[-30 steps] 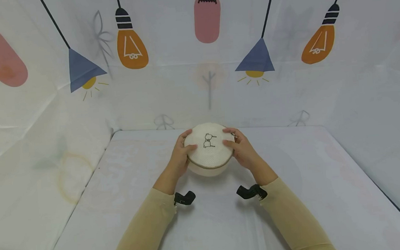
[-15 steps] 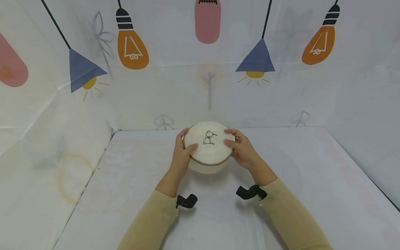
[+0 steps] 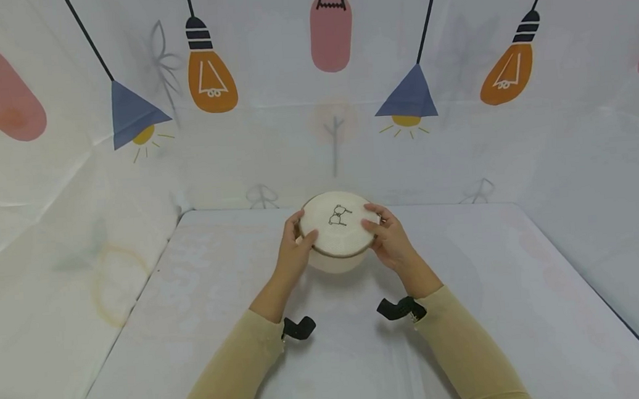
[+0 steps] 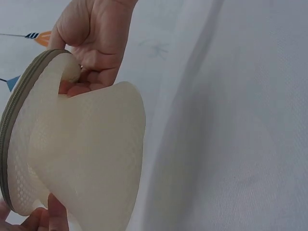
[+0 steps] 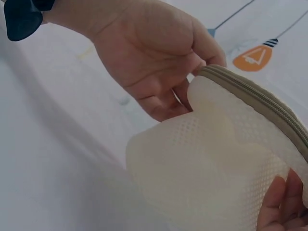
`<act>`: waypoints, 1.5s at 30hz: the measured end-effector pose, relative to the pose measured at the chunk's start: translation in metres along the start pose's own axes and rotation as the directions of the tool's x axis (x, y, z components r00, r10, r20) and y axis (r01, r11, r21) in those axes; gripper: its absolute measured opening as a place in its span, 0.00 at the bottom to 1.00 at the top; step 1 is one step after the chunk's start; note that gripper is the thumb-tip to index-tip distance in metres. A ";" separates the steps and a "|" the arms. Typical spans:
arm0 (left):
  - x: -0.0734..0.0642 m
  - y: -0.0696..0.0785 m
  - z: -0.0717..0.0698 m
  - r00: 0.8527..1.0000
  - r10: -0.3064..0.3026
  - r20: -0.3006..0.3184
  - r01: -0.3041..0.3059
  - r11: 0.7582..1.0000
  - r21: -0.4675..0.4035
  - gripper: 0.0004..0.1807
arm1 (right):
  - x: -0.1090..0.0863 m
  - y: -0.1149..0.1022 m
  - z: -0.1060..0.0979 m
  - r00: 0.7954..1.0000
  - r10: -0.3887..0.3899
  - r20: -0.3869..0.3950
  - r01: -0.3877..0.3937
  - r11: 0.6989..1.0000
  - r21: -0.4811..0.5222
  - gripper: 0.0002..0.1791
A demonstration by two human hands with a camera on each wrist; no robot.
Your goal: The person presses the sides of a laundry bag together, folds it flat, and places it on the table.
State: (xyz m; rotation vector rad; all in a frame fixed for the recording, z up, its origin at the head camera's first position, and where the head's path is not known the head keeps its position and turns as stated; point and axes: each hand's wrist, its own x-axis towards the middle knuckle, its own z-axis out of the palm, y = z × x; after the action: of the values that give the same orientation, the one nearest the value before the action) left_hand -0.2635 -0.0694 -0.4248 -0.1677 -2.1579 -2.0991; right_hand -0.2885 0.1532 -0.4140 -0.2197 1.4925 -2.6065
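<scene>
A round cream mesh laundry bag [image 3: 340,238] with a dark bear-like line drawing on its top is held up between both hands, over the far part of the table. Its grey-brown zipper [image 5: 255,96] runs round the rim and looks closed where it shows. On the left side my left hand [image 3: 292,251] grips the rim, thumb on top and fingers underneath. Opposite it, my right hand [image 3: 391,241] pinches the right edge the same way. Below the zipper the mesh body [image 4: 101,144] hangs folded inward, as the left wrist view shows.
A white-covered table [image 3: 219,280] lies under the hands. Behind it rises a white cloth wall [image 3: 288,146] printed with lamps and bulbs. Black wrist mounts [image 3: 299,328] stick out inward from both cuffs.
The bag has risen slightly and shifted a little right, its top turning slightly clockwise. Both hands keep their hold and move with it.
</scene>
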 end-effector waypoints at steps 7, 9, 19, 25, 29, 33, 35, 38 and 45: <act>-0.004 0.001 0.001 1.000 -0.002 0.007 0.001 0.996 0.084 0.32 | 0.001 -0.001 0.002 0.998 0.000 -0.057 0.002 1.000 0.029 0.17; -0.005 0.002 0.002 1.000 -0.008 0.012 0.007 0.996 0.092 0.33 | 0.001 -0.001 0.002 0.998 -0.007 -0.061 0.009 1.000 0.029 0.17; -0.003 0.001 0.002 0.998 -0.038 0.051 0.039 0.999 -0.010 0.34 | 0.002 0.003 0.004 0.999 0.014 -0.034 -0.014 1.000 -0.012 0.17; -0.001 -0.005 0.004 0.999 -0.033 0.031 0.035 0.997 -0.069 0.36 | 0.002 0.011 0.006 0.999 0.047 -0.026 -0.048 0.998 -0.048 0.19; 0.001 -0.007 0.005 1.000 -0.028 -0.010 0.027 0.996 -0.079 0.37 | 0.002 0.015 0.008 0.999 0.051 -0.014 -0.052 0.995 -0.079 0.20; 0.004 -0.009 0.005 0.998 -0.038 -0.058 0.031 0.993 -0.110 0.36 | 0.002 0.018 0.011 0.998 0.068 -0.009 -0.068 0.992 -0.102 0.19; 0.004 -0.009 0.004 0.995 -0.049 -0.084 0.038 0.992 -0.122 0.36 | 0.002 0.019 0.013 0.997 0.072 -0.010 -0.073 0.991 -0.113 0.18; 0.005 -0.010 0.003 0.992 -0.060 -0.112 0.043 0.989 -0.144 0.36 | 0.001 0.021 0.014 0.997 0.073 -0.015 -0.074 0.990 -0.121 0.19; 0.005 -0.008 0.002 0.991 -0.073 -0.111 0.048 0.976 -0.212 0.36 | -0.001 0.022 0.015 0.998 0.055 -0.018 -0.057 0.990 -0.127 0.23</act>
State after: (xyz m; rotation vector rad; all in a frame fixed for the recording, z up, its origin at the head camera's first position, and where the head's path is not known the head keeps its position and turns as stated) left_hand -0.2699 -0.0680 -0.4323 0.0037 -1.8970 -2.3049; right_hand -0.2836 0.1292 -0.4255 -0.1698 1.6476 -2.4771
